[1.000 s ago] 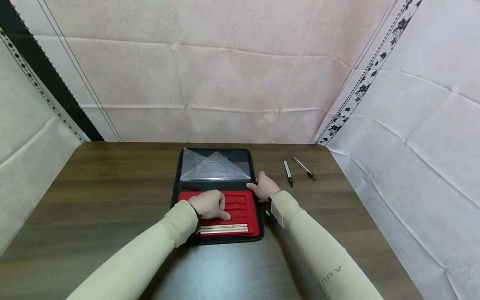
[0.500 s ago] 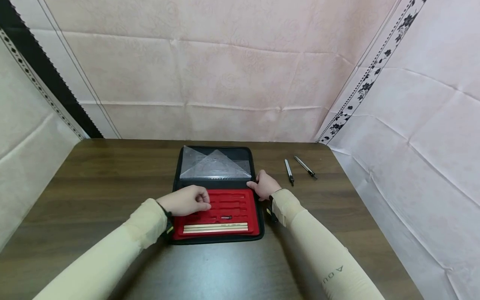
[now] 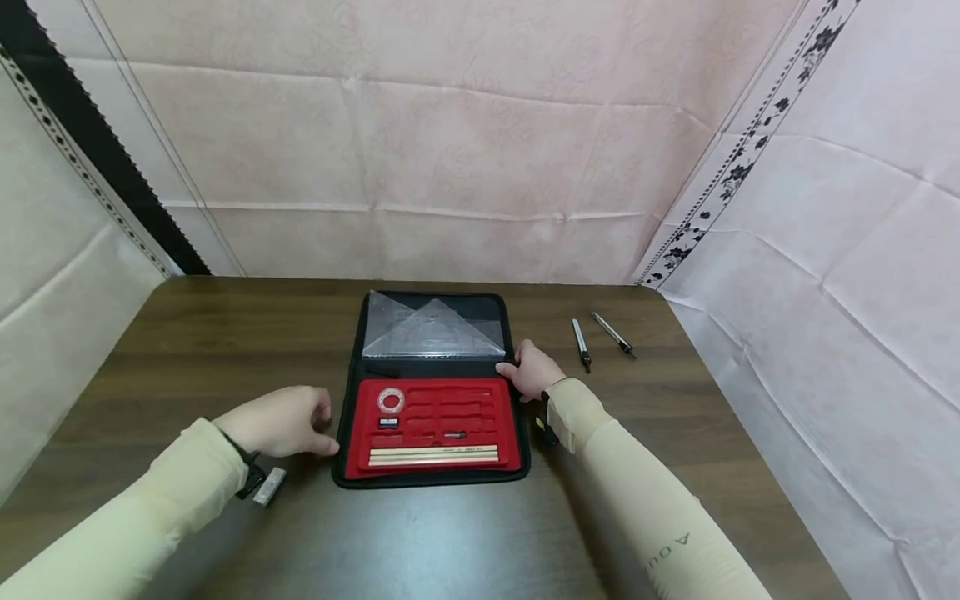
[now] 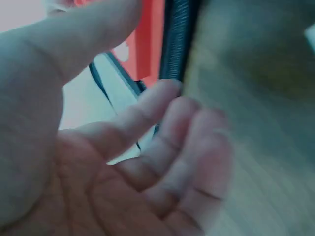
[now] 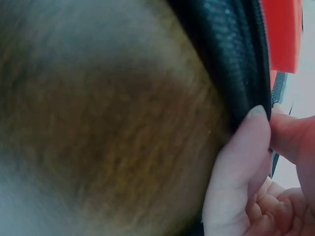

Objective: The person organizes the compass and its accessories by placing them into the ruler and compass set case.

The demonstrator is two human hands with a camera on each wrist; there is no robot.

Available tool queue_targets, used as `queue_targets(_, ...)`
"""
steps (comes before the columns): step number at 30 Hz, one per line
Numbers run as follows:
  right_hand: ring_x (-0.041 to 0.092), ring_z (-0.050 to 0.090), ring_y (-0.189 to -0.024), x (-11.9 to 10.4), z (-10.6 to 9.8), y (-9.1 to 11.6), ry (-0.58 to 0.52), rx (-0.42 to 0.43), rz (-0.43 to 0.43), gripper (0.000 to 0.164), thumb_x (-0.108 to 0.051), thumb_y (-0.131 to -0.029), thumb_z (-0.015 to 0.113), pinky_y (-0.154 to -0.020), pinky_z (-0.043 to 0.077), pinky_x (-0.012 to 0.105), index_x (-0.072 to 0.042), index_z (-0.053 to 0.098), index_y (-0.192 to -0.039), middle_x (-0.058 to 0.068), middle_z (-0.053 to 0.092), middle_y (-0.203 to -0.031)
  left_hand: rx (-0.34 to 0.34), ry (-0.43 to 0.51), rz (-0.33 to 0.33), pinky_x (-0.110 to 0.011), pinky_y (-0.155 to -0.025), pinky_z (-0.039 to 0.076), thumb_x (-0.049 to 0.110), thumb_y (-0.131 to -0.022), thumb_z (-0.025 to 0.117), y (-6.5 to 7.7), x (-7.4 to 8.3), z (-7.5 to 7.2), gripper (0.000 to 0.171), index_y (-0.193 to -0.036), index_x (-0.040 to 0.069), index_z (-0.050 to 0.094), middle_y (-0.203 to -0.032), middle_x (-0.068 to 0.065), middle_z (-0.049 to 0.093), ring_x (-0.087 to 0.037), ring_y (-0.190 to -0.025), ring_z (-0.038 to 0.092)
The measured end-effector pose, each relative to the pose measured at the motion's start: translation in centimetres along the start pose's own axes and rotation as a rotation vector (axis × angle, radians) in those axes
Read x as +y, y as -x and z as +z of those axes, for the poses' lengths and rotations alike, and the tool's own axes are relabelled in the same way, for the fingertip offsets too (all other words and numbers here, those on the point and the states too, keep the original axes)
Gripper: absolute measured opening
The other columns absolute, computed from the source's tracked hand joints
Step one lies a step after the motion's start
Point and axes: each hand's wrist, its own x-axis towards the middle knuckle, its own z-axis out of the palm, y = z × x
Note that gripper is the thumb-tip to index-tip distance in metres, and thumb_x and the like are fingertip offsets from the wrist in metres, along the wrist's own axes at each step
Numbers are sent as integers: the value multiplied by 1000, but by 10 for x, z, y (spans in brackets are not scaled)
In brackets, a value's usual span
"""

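From here the black case (image 3: 442, 367) lies unfolded on the counter (image 3: 420, 546), its red tray (image 3: 427, 387) only partly filled, I'd judge; pencils (image 3: 433, 456), a sharpener (image 3: 388, 423) and a white ring (image 3: 381, 401) sit in place; several slots are bare, while two slim silver tools (image 3: 581, 343) and a pale block (image 3: 269, 487) lie outside; the left hand (image 3: 283, 421), loosely curved, holds nothing beside the case; the right hand (image 3: 534, 371) pinches its right edge.

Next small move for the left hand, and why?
Probably have the left hand pinch the white block: it lies loose on the table close by, the hand looks empty, and the red tray has bare slots.
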Motion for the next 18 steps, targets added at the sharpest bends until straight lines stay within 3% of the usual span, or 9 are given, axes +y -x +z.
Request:
queue_targets(7,21,63,-60,-1,-1,5,8,14,-20,39,-37,-94,62,-55,53,31,-6,42,-104,15,57,-85,-37,-122,-48,-40,-62,46,35,-65,88,20,-14,8,52,-90,2,57,-77,-5,54,-21,-70,52)
queue_targets(18,22,63,-60,-1,1,3,9,15,-20,39,-37,-94,62,-55,53,32,-6,42,-104,15,56,-85,-43,-166,-50,-39,-60,44,29,-62,89,30,-21,10,47,-85,4,56,-73,-4,54,-21,-67,51)
